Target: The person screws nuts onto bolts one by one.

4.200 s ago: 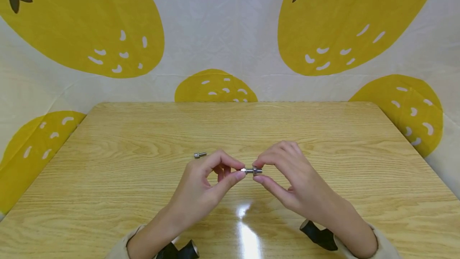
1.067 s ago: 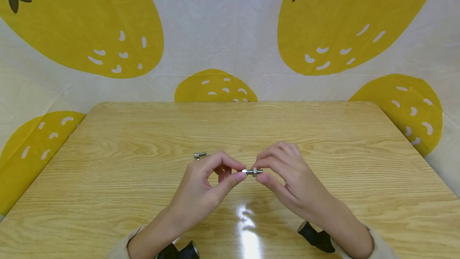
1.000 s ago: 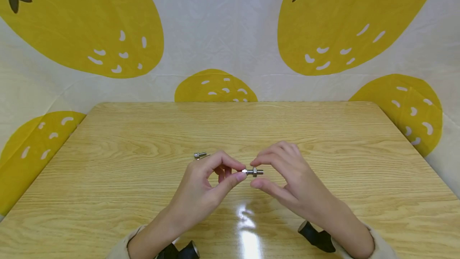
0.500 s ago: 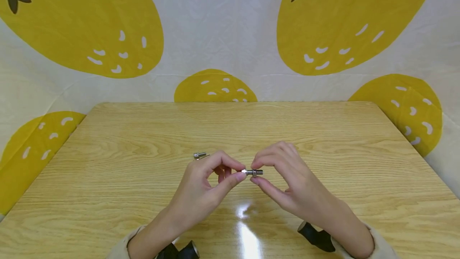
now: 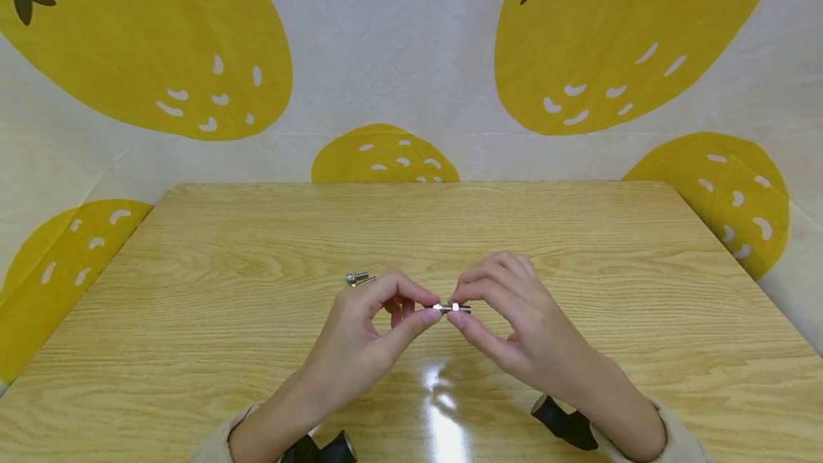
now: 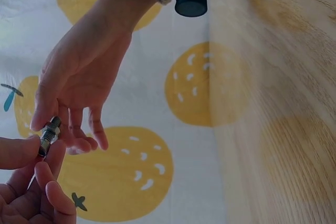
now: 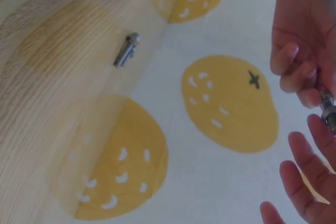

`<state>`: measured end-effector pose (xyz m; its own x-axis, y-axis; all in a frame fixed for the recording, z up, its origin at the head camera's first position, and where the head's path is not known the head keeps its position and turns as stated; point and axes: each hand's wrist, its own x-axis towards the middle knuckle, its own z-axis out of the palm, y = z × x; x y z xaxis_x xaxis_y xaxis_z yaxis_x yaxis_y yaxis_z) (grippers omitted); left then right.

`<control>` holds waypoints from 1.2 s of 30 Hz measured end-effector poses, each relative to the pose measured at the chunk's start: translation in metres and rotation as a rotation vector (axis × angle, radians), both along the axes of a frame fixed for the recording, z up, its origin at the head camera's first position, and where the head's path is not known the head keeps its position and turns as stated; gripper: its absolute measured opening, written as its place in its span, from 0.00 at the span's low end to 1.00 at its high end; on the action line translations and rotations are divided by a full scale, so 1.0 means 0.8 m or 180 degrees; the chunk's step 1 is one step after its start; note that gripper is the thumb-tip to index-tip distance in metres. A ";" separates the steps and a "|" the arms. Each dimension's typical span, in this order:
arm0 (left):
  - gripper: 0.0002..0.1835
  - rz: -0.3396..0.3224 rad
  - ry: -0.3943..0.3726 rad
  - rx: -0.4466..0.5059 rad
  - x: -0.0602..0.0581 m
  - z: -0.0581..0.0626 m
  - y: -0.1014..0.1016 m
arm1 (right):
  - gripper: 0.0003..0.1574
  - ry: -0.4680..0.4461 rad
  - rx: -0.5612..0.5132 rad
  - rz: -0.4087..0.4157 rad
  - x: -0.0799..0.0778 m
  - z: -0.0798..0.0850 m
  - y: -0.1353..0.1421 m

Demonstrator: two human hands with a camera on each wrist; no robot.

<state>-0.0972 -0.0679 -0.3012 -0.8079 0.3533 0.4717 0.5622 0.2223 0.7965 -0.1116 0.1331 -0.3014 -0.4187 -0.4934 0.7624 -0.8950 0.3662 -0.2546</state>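
Between both hands a small silver bolt (image 5: 446, 309) lies level, its threaded end pointing right. My left hand (image 5: 373, 327) pinches its head end with thumb and index finger. A hex nut (image 5: 455, 307) sits partway along the thread, with some thread showing beyond it. My right hand (image 5: 524, 320) holds the nut between thumb and index fingertips. In the left wrist view the nut (image 6: 52, 128) rings the bolt beyond the left fingertips. At its right edge, the right wrist view catches the nut (image 7: 329, 115) beside the right hand's fingers.
Just behind my left hand, other bolts (image 5: 357, 278) lie on the wooden table (image 5: 225, 306); the hand partly covers them. A white cloth with yellow fruit shapes (image 5: 386, 152) hangs behind the table. Black wrist devices (image 5: 566, 423) sit near both forearms.
My right fingers parted from the nut about a second ago, then came back together on it. The nut's facets have turned. My left hand keeps its pinch in the same spot.
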 end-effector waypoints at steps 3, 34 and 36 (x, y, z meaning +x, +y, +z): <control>0.03 -0.0023 0.0001 0.0015 0.000 -0.001 0.000 | 0.18 -0.0111 0.0090 -0.0095 0.000 -0.002 0.003; 0.03 0.0014 0.0011 0.0028 0.000 0.000 -0.001 | 0.15 0.0307 -0.0208 0.0253 -0.001 0.005 -0.002; 0.03 0.0000 0.0012 0.0036 0.000 0.000 0.000 | 0.16 0.0242 -0.0179 0.0196 -0.001 0.004 -0.001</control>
